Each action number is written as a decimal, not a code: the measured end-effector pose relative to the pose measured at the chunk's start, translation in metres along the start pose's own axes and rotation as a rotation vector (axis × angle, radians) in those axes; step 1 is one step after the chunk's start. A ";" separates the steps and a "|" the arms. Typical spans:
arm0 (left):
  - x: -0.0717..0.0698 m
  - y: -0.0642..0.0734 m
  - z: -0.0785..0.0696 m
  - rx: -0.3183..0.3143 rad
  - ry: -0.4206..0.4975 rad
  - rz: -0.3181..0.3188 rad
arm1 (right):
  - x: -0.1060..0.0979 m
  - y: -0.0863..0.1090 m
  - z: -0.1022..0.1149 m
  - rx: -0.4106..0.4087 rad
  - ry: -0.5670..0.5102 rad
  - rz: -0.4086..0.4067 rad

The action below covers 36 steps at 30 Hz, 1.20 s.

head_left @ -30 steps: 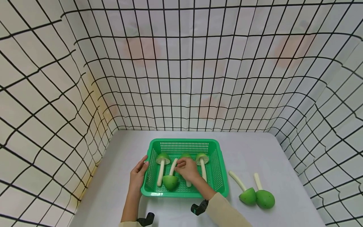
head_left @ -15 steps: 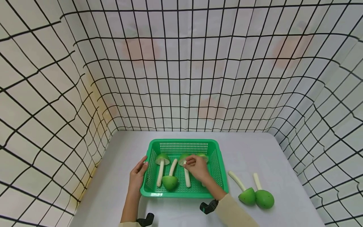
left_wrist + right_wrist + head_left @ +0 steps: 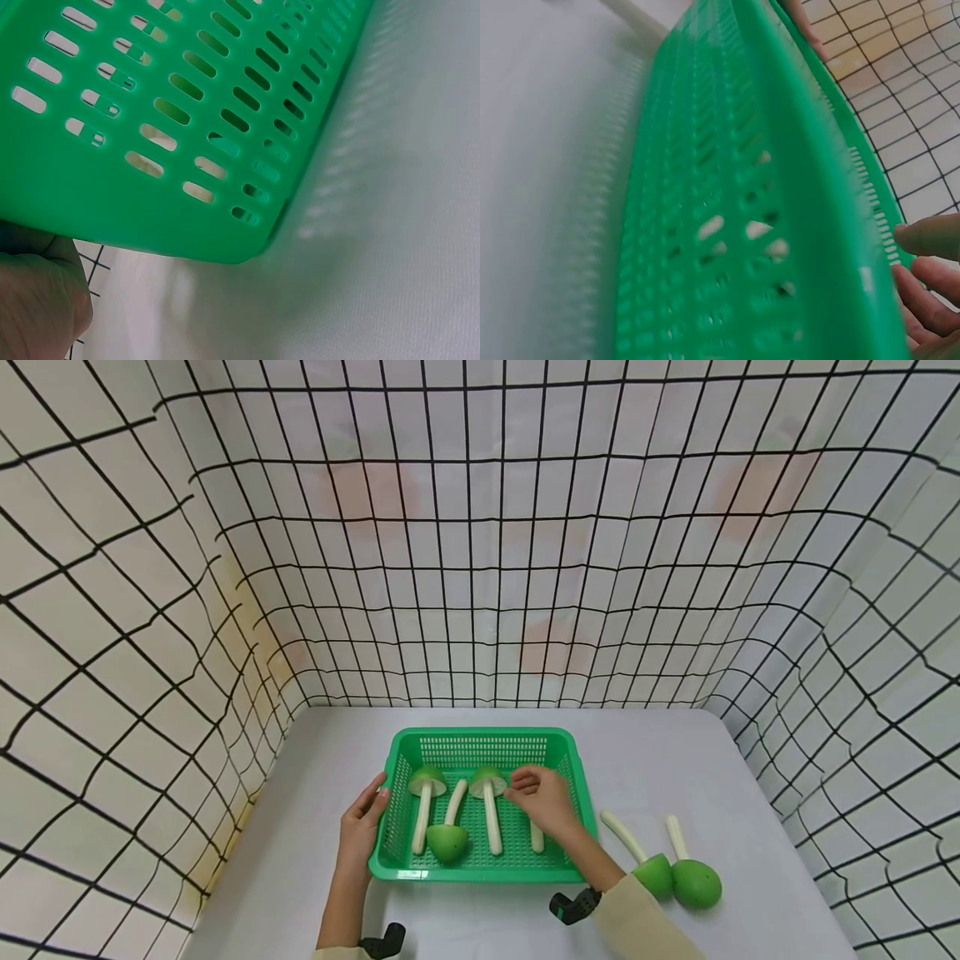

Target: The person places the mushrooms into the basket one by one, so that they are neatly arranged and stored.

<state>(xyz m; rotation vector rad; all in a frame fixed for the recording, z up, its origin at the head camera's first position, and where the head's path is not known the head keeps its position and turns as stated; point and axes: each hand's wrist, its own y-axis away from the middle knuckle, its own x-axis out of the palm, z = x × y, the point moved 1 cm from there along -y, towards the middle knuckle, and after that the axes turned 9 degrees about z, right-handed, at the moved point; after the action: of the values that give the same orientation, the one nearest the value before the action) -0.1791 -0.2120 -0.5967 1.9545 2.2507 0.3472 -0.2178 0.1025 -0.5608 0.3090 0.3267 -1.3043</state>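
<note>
A green plastic basket (image 3: 480, 874) with perforated walls sits on the white table. Inside it are several green-capped mushrooms with pale stems. One mushroom (image 3: 447, 843) has its cap toward me; the left mushroom (image 3: 422, 817) and middle mushroom (image 3: 491, 818) have caps at the far side. Another mushroom's stem (image 3: 537, 837) shows below my right hand (image 3: 546, 797), which hides its cap. That hand hovers over the basket's right part, fingers loosely bent, nothing between thumb and fingertips. My left hand (image 3: 360, 831) holds the basket's left rim, its thumb at the edge.
Two more mushrooms lie on the table right of the basket: one with a cap (image 3: 697, 884) farther right, the other with its stem (image 3: 624, 835) angled toward the basket, partly behind my right sleeve. White walls with black netting (image 3: 480, 610) enclose the table's back and sides.
My right hand has moved rightward across the basket, uncovering the middle mushroom and covering the right one's cap. My left hand has stayed at the rim.
</note>
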 end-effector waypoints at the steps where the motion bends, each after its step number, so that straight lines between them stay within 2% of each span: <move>1: 0.000 0.000 0.000 0.002 0.003 0.000 | -0.002 0.000 0.001 0.006 0.005 -0.004; 10: -0.001 -0.001 0.001 -0.002 -0.026 -0.009 | -0.028 0.011 0.009 -0.021 0.085 -0.037; 16: -0.001 -0.001 0.001 0.006 -0.021 -0.009 | -0.046 0.015 0.007 -0.002 0.133 -0.048; 20: -0.002 -0.001 0.001 0.009 -0.013 -0.005 | -0.059 0.017 0.004 -0.021 0.149 -0.060; 28: -0.002 0.000 0.000 0.001 -0.010 0.003 | -0.089 0.025 -0.012 -0.070 0.154 -0.081; 36: -0.002 -0.001 0.001 0.011 -0.015 -0.002 | -0.117 0.038 -0.027 -0.038 0.175 -0.110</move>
<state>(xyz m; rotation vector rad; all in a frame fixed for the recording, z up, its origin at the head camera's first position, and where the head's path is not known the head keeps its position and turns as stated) -0.1799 -0.2142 -0.5978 1.9542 2.2498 0.3192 -0.2093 0.2263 -0.5369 0.3785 0.5212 -1.3804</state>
